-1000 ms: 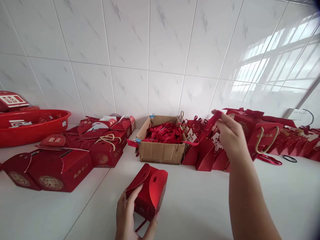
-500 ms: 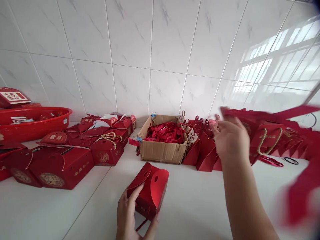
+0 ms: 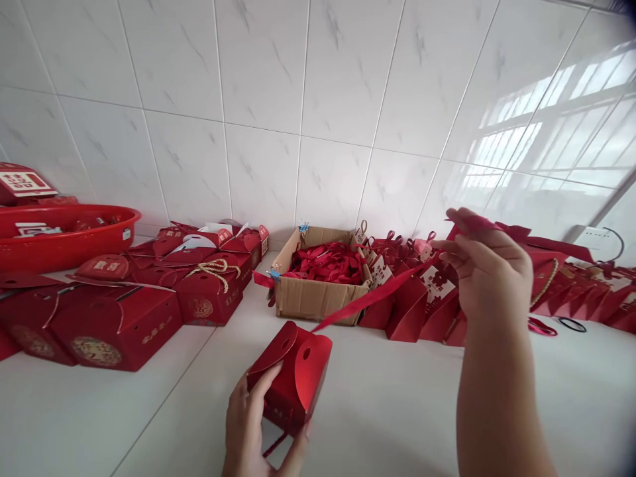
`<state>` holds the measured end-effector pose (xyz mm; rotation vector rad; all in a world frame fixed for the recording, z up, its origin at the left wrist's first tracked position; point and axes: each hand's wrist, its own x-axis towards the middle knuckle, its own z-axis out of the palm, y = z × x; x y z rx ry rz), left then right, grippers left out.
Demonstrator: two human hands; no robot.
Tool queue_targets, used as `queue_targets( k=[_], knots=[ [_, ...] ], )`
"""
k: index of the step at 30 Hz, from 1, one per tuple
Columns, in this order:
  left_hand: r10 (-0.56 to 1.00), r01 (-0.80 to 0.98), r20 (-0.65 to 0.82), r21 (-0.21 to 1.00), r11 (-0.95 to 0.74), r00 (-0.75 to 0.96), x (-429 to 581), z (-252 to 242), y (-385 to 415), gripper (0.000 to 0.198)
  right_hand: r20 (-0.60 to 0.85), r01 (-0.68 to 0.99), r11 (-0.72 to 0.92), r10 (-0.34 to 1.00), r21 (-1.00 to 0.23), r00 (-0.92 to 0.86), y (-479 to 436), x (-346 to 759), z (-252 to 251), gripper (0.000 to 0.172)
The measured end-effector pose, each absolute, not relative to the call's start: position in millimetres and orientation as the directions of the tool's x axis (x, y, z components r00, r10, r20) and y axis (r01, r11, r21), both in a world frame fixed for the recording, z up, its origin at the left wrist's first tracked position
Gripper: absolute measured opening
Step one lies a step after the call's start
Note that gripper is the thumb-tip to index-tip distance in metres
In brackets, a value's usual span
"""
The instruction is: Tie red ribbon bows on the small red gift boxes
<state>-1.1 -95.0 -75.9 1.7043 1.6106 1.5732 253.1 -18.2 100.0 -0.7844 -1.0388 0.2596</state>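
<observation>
My left hand grips a small red gift box with rounded, slotted top flaps, standing on the white counter near the bottom middle. My right hand is raised to the right, its fingers pinched on a red ribbon. The ribbon runs in a straight band down and left from the hand, its free end hanging just above the box. A cardboard box of red ribbons sits behind, against the tiled wall.
Larger red gift boxes crowd the left of the counter, below a red plastic basin. A row of small red paper bags with tags and further red boxes line the wall at right. A black loop lies nearby.
My right hand has drawn a ribbon out from the cardboard box area and swung it round; its end now stretches toward the small box. The left hand has stayed on the box.
</observation>
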Motion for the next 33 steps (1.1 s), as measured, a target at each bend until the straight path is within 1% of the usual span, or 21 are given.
queue_targets(
  k=[4,5,7,9,11,13,15,18,20,22,26,28,29,31,33],
  knots=[
    [0.853,0.469,0.459,0.827,-0.309,-0.248,0,-74,-97,0.057,0.635,0.217,0.615,0.618,-0.758,0.463,-15,254,99,0.012],
    [0.856,0.456,0.448,0.838,-0.301,-0.258,0,-73,-98,0.057,0.629,0.223,0.599,0.646,-0.769,0.433,-17,252,100,0.014],
    [0.865,0.420,0.418,0.862,-0.282,-0.278,-1,-72,-100,0.058,0.613,0.255,0.559,0.700,-0.789,0.366,-21,248,101,0.025],
    [0.874,0.379,0.392,0.884,-0.273,-0.286,-2,-71,-102,0.056,0.584,0.347,0.485,0.757,-0.803,0.293,-26,245,102,0.032],
    [0.878,0.354,0.385,0.893,-0.277,-0.285,-3,-70,-104,0.056,0.565,0.472,0.423,0.798,-0.774,0.210,-30,241,103,0.035],
    [0.870,0.373,0.398,0.884,-0.281,-0.289,-3,-70,-104,0.056,0.546,0.560,0.408,0.832,-0.721,0.097,-34,239,104,0.037],
    [0.857,0.426,0.422,0.861,-0.276,-0.296,-2,-70,-103,0.056,0.477,0.592,0.391,0.879,-0.705,-0.013,-37,236,105,0.038],
    [0.840,0.500,0.447,0.827,-0.257,-0.308,-1,-68,-105,0.058,0.270,0.536,0.326,0.945,-0.779,-0.182,-42,231,107,0.036],
    [0.831,0.513,0.463,0.817,-0.265,-0.307,0,-65,-108,0.057,0.187,0.462,0.313,0.936,-0.830,-0.298,-43,226,107,0.034],
    [0.819,0.502,0.488,0.811,-0.299,-0.301,-1,-62,-113,0.050,0.172,0.421,0.326,0.916,-0.847,-0.362,-43,221,106,0.032],
    [0.767,0.448,0.553,0.804,-0.390,-0.325,-1,-46,-121,0.022,0.145,0.369,0.330,0.883,-0.869,-0.447,-41,213,103,0.029],
    [0.748,0.403,0.556,0.817,-0.412,-0.362,1,-29,-118,0.013,0.122,0.332,0.339,0.838,-0.880,-0.532,-41,210,101,0.028],
    [0.748,0.379,0.548,0.827,-0.415,-0.375,4,-18,-115,0.014,0.115,0.316,0.353,0.807,-0.881,-0.579,-41,208,101,0.028],
    [0.772,0.334,0.517,0.849,-0.410,-0.369,10,7,-107,0.021,0.107,0.298,0.389,0.744,-0.872,-0.660,-43,204,101,0.028],
    [0.806,0.321,0.506,0.852,-0.413,-0.306,15,32,-98,0.030,0.105,0.281,0.417,0.697,-0.865,-0.710,-44,200,102,0.027]
  ],
)
